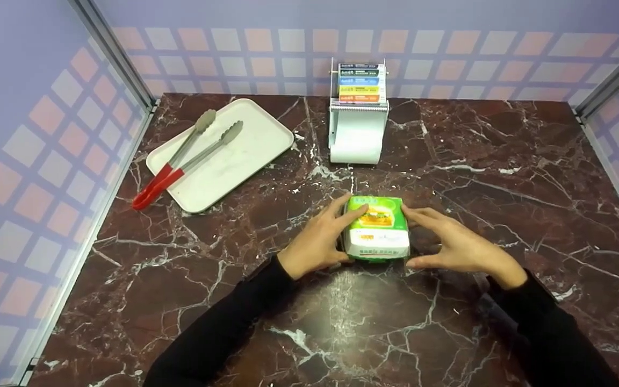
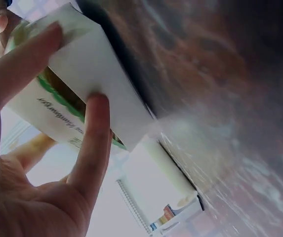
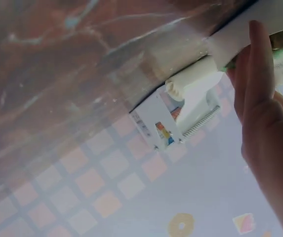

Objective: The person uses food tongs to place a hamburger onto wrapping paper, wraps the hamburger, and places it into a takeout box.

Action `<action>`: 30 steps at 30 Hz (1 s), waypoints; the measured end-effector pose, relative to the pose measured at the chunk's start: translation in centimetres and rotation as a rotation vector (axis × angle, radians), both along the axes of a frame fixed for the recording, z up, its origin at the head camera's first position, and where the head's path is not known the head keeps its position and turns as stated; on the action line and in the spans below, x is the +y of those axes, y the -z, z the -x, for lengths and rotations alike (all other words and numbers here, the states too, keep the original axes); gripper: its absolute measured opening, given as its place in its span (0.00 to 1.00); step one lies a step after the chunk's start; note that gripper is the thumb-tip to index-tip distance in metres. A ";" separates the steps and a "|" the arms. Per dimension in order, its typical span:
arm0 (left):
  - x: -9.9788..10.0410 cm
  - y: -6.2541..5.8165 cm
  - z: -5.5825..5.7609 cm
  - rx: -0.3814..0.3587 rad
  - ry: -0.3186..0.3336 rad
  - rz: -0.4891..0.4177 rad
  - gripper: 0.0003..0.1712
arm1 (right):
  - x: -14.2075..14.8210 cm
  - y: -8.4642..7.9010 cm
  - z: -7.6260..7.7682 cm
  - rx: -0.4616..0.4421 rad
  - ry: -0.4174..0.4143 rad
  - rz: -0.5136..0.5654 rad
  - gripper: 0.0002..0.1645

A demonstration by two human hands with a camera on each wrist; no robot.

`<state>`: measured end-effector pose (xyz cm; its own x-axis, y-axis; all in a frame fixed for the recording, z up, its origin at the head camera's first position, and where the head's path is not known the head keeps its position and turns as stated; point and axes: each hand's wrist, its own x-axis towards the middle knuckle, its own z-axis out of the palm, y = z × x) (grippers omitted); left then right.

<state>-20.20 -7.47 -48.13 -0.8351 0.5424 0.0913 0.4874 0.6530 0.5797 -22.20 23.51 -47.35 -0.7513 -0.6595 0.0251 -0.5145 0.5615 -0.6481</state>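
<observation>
A green and white burger box (image 1: 376,226) with a printed burger picture sits closed on the marble-patterned table, between my two hands. My left hand (image 1: 317,239) is at its left side: the index finger reaches onto the lid, and the thumb is by the near corner. In the left wrist view, fingertips (image 2: 98,101) touch the white side wall of the box. On the opposite side, my right hand (image 1: 457,244) has its fingers extended to the far right corner, with the thumb beside the near right corner. A brown and green strip shows in the box's side opening.
Behind the box stands a dispenser (image 1: 359,129) with white paper and several coloured strips. Farther left, red-handled tongs (image 1: 180,164) lie spread across a white tray (image 1: 250,156). Tiled-pattern walls (image 1: 256,45) close off the table's back and sides.
</observation>
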 end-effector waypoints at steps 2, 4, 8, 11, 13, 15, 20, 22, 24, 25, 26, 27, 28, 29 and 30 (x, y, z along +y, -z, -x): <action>0.0 -0.2 -0.1 -0.024 0.001 -0.012 0.62 | -0.3 0.0 -0.1 0.013 0.020 0.012 0.60; 0.1 -0.3 -0.2 -0.042 -0.009 -0.020 0.62 | -0.6 0.1 -0.2 0.033 0.050 0.032 0.56; 0.3 -0.5 -0.3 -0.057 -0.047 -0.026 0.58 | -0.9 0.3 -0.2 0.102 0.091 0.014 0.53; 0.5 -0.7 -0.6 -0.055 -0.072 -0.023 0.56 | -1.0 0.3 -0.3 0.125 0.095 -0.003 0.51; 0.7 -0.8 -0.8 -0.069 -0.086 -0.023 0.56 | -1.1 0.3 -0.4 0.120 0.094 -0.012 0.51; 0.8 -1.0 -1.1 -0.084 -0.098 -0.025 0.56 | -1.2 0.2 -0.5 0.103 0.097 -0.017 0.50; 1.1 -1.3 -1.6 -0.115 -0.114 -0.025 0.55 | -1.6 -0.1 -0.8 0.068 0.095 -0.021 0.50; 1.2 -1.3 -1.7 -0.122 -0.115 -0.025 0.55 | -1.8 -0.2 -0.8 0.065 0.089 -0.018 0.49; 1.3 -1.3 -1.8 -0.121 -0.116 -0.019 0.55 | -1.8 -0.1 -0.8 0.062 0.087 -0.017 0.49; 1.4 -1.3 -1.8 -0.117 -0.116 -0.013 0.55 | -1.9 -0.1 -0.8 0.057 0.085 -0.016 0.49; 1.5 -1.2 -1.9 -0.116 -0.114 -0.011 0.55 | -1.9 -0.1 -0.8 0.054 0.082 -0.015 0.49; 1.6 -1.2 -2.0 -0.114 -0.112 -0.008 0.55 | -1.9 0.0 -0.8 0.053 0.077 -0.013 0.50; 1.6 -1.2 -2.0 -0.113 -0.110 -0.005 0.55 | -1.9 0.0 -0.8 0.060 0.072 -0.016 0.50; 1.7 -1.1 -2.2 -0.111 -0.107 -0.002 0.55 | -1.9 0.1 -0.8 0.071 0.069 -0.019 0.50; 1.8 -1.1 -2.2 -0.112 -0.103 0.000 0.56 | -1.9 0.1 -0.9 0.086 0.067 -0.021 0.50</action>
